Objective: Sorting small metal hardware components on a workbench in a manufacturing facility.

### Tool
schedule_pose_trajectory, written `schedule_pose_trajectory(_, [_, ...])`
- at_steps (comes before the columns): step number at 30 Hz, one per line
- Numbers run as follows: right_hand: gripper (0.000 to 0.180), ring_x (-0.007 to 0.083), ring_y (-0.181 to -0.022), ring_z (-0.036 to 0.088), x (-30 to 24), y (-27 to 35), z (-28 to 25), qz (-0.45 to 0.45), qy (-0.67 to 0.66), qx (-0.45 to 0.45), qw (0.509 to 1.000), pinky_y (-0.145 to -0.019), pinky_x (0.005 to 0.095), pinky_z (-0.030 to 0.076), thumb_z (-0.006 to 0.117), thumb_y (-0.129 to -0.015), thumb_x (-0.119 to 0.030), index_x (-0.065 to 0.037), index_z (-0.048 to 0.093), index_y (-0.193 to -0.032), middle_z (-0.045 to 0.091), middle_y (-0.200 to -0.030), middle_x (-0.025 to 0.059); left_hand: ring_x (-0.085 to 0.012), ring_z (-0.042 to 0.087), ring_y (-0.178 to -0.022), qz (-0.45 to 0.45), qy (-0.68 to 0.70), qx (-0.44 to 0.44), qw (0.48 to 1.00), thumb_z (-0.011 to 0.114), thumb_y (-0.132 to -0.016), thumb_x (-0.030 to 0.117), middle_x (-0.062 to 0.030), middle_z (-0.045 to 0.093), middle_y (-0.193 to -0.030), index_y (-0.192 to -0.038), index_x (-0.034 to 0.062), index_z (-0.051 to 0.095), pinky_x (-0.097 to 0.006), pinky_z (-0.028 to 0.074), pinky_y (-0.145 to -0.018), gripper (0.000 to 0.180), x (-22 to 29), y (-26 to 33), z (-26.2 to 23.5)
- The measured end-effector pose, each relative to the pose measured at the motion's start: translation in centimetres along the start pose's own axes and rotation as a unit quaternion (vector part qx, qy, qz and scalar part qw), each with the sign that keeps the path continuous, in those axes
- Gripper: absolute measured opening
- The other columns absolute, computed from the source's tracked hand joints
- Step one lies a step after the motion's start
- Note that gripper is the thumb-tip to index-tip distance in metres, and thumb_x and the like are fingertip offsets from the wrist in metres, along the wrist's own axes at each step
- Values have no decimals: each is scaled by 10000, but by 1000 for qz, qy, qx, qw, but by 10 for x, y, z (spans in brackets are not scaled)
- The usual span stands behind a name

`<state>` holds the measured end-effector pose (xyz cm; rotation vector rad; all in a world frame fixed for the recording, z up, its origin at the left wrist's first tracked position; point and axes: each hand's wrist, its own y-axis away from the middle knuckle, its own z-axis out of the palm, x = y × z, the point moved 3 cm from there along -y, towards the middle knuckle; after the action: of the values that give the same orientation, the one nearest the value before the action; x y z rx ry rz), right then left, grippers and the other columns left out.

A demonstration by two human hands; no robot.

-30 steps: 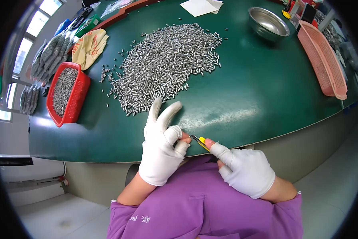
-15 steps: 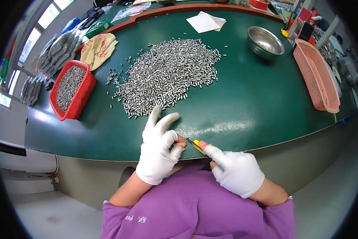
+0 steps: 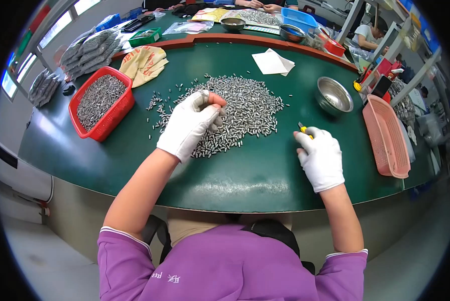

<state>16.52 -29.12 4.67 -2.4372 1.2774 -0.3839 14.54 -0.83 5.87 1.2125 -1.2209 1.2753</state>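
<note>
A broad heap of small silvery metal pins [image 3: 250, 110] lies on the green table. My left hand [image 3: 192, 123], in a white glove with bare thumb and forefinger tips, hangs over the heap's left side. Its fingers are curled together, and whatever is between them is hidden or too small to name. My right hand [image 3: 322, 155], gloved likewise, is to the right of the heap near the table's surface. It grips a small yellow utility knife [image 3: 307, 131] whose grey blade tip points away from me; the rest of the handle is hidden in the palm.
A red basket [image 3: 127, 103] full of pins stands left, by a cream cloth bag [image 3: 143, 65] and grey packets [image 3: 92, 52]. At right are a steel bowl [image 3: 334, 95] and a pink basket [image 3: 385, 138]. White paper [image 3: 272, 62] lies far back; other people sit beyond the table's raised edge.
My left hand has moved forward from the table's near edge to over the heap. My right hand has gone forward and right with the knife. The view has tilted up.
</note>
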Motion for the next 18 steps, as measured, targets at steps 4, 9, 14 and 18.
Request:
schedule_pose_trajectory(4, [125, 265, -863, 612, -48, -37, 4, -69, -201, -32, 977, -759, 396, 504, 732, -753, -156, -148, 694, -871, 634, -899, 47, -61, 522, -672, -2, 53, -13, 999, 593, -950, 147, -8, 607, -885, -1028, 73, 572, -198, 435, -602, 110, -18, -3, 7])
schedule_pose_trajectory(9, [120, 276, -816, 617, -69, -58, 30, -115, -210, -94, 966, -718, 401, 506, 722, -770, -209, -146, 690, -867, 625, -846, 63, -54, 498, -628, -50, 83, -53, 994, 572, -955, 133, -11, 608, -849, -1007, 72, 565, -198, 427, -563, 80, -27, 3, 9])
schedule_pose_trajectory(14, [96, 273, -794, 611, -68, -57, 41, -91, -185, -59, 977, -702, 394, 498, 712, -779, -191, -137, 677, -851, 594, -803, 60, -43, 495, -649, -100, 184, -111, 971, 535, -962, 147, 1, 611, -880, -1063, 77, 550, -186, 418, -566, 125, -31, 2, 8])
schedule_pose_trajectory(18, [88, 258, -785, 603, -63, -59, 30, -61, -299, -6, 952, -670, 385, 494, 718, -779, -176, -129, 673, -838, 597, -791, 57, -61, 485, -639, -155, 207, -166, 951, 462, -965, 151, -17, 598, -885, -1100, 58, 536, -198, 397, -548, 180, -41, 10, 15])
